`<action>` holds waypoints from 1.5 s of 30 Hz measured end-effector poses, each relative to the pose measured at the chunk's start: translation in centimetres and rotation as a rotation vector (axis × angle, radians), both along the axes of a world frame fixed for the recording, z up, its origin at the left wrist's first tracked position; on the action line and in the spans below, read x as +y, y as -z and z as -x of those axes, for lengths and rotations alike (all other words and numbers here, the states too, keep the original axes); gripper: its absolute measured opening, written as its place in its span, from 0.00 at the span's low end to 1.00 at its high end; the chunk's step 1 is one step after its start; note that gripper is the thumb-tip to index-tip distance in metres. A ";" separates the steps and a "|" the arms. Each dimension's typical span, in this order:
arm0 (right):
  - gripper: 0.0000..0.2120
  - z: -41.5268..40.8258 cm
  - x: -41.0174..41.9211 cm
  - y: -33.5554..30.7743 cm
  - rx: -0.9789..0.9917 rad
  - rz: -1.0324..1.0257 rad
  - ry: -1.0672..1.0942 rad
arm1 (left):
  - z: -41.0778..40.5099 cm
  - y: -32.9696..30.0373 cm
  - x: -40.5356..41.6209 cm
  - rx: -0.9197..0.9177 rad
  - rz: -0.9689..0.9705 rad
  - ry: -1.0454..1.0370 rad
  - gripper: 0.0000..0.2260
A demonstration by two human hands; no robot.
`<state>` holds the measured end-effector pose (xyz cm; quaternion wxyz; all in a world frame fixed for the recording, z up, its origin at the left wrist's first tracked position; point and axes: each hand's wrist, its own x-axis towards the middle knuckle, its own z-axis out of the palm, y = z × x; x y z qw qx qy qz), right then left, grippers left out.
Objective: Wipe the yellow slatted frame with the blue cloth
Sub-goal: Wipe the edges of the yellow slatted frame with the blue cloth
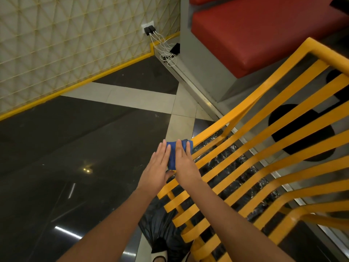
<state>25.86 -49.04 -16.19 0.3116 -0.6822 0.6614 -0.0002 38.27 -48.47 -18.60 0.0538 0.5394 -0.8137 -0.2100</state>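
Note:
The yellow slatted frame (264,157) fills the right half of the view, its curved slats running from lower left to upper right. A folded blue cloth (172,155) lies at the frame's left edge, between my two hands. My left hand (157,170) lies flat against the cloth's left side with straight fingers. My right hand (184,163) presses on the cloth's right side, fingers straight and spread over it. Part of the cloth is hidden under my fingers.
A red cushioned bench (264,35) on a grey base stands behind the frame. Black chargers with white cables (151,30) hang from a wall socket at the back. The floor (75,148) is dark glossy tile with pale strips. A black bag (162,233) sits under the frame.

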 end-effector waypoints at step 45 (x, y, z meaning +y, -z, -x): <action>0.41 8.9 -3.6 -0.3 0.305 0.029 -0.063 | 1.2 2.9 -0.9 -0.180 0.173 0.187 0.38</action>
